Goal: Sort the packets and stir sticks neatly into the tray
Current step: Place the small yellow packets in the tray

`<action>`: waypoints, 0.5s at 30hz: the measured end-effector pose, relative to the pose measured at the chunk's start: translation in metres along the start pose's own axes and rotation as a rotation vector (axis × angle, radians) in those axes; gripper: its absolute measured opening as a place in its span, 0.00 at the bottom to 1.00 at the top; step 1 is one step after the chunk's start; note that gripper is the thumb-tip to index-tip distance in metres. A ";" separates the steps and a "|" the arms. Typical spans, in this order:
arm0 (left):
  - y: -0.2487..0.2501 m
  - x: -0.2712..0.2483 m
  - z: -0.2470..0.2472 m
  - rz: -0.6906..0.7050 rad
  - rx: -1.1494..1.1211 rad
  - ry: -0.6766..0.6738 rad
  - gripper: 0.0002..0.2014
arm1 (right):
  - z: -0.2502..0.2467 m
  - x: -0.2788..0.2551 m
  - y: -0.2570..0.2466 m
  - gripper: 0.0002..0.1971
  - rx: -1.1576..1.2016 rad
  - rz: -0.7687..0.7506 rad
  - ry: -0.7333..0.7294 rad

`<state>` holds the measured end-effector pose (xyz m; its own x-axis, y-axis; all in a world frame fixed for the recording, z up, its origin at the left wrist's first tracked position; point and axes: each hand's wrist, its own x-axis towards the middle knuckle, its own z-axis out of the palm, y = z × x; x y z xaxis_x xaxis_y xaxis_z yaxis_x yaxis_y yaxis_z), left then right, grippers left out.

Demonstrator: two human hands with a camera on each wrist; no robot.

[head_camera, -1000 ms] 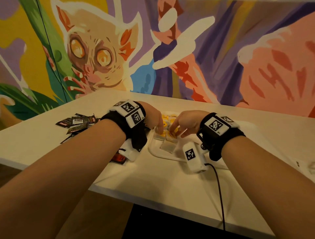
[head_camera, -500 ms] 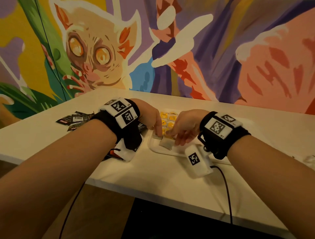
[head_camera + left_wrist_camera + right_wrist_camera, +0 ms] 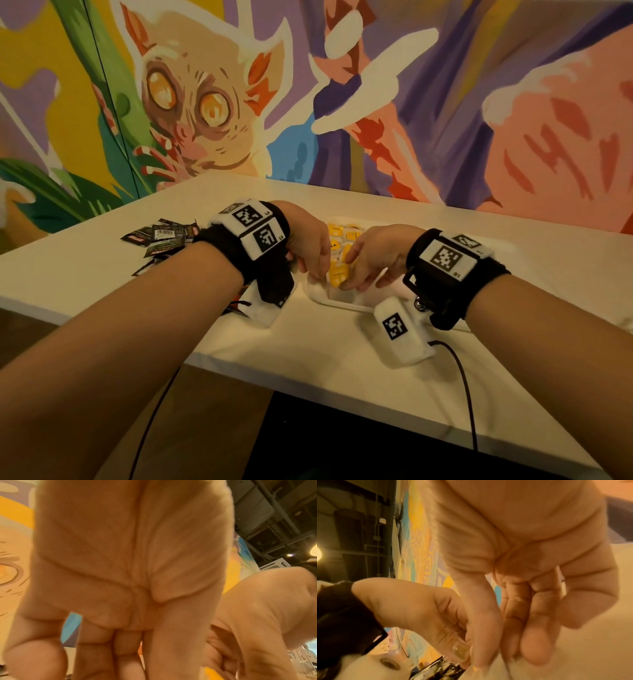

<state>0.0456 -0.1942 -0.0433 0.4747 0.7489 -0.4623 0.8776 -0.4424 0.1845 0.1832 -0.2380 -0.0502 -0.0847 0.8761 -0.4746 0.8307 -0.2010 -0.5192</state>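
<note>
We see both hands over the white tray (image 3: 320, 297), which lies on the table (image 3: 308, 346). Left hand (image 3: 308, 245) & right hand (image 3: 375, 255) meet at the near-left part of the tray, fingers bent down onto the yellow packets (image 3: 337, 274); they seem to pinch a packet, but we cannot tell the grip for sure. More yellow ones lie in the tray behind the hands. Dark packets (image 3: 161, 236) lie left of the tray, outside it.
</note>
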 end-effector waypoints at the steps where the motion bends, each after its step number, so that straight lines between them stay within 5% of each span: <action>1: 0.000 0.001 0.000 -0.006 -0.003 0.016 0.03 | 0.000 0.002 -0.001 0.13 0.020 0.004 0.022; 8: -0.003 -0.001 -0.004 -0.007 0.032 0.220 0.11 | -0.004 0.008 0.001 0.03 0.103 0.095 0.018; 12: -0.006 0.004 -0.007 -0.052 0.113 0.277 0.20 | -0.027 0.010 0.005 0.14 0.089 0.009 0.240; 15: -0.001 0.009 -0.010 -0.135 0.231 0.182 0.28 | -0.029 0.018 0.006 0.23 -0.072 -0.006 0.179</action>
<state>0.0496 -0.1824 -0.0393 0.3774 0.8751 -0.3030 0.9050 -0.4179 -0.0795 0.2029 -0.2110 -0.0408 0.0046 0.9425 -0.3343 0.8682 -0.1696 -0.4664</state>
